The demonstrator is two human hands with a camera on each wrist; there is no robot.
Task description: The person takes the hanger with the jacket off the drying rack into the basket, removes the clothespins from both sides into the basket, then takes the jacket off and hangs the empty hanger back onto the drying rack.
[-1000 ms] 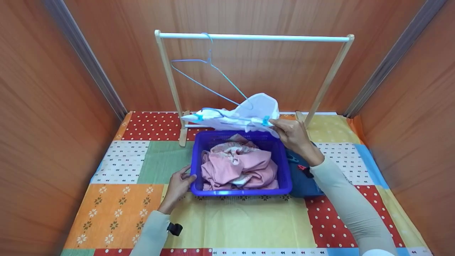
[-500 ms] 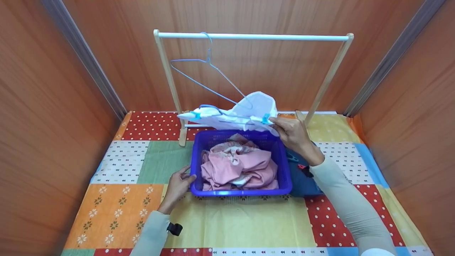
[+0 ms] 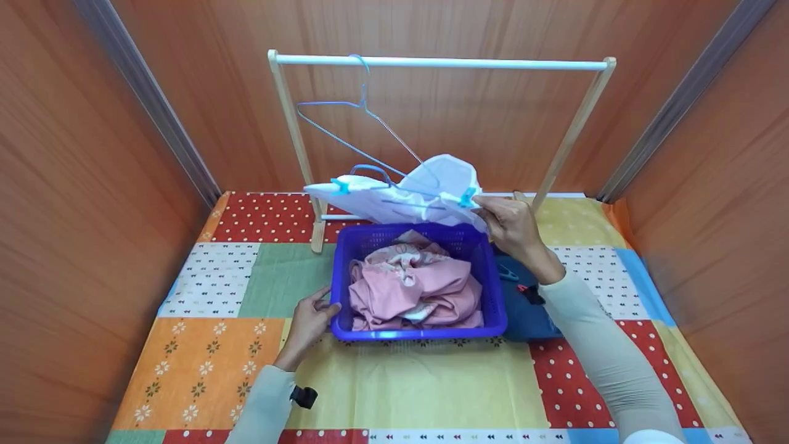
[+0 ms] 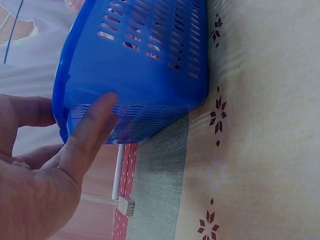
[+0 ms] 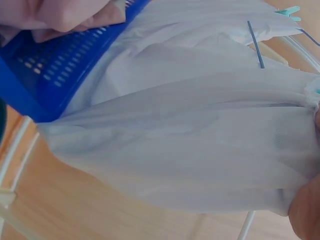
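Note:
My right hand (image 3: pixel 511 225) pinches the right end of a white garment (image 3: pixel 394 206), by a teal clothespin (image 3: pixel 468 197). A second teal clothespin (image 3: pixel 340 185) grips the garment's left end, and a dark blue hanger (image 3: pixel 370 168) shows through it. The cloth spreads above the far rim of a purple-blue laundry basket (image 3: pixel 419 335), which holds crumpled pink clothes (image 3: pixel 413 283). At the basket's left side, my left hand (image 3: pixel 311 320) holds the rim; in the left wrist view its fingers (image 4: pixel 92 125) lie along the outer wall. The fingertips of my right hand are mostly cut off in the right wrist view.
Behind the basket stands a wooden rack with a white rod (image 3: pixel 444 63). A light blue wire hanger (image 3: pixel 333 103) hangs from the rod's left part. Right of the basket, partly under my right forearm, lies a dark teal tray (image 3: pixel 524 324) with clothespins (image 3: pixel 506 273). Wooden panels enclose the patchwork cloth.
My right hand has risen slightly, lifting the white garment and its hanger a little higher. My left hand and the basket stay where they were.

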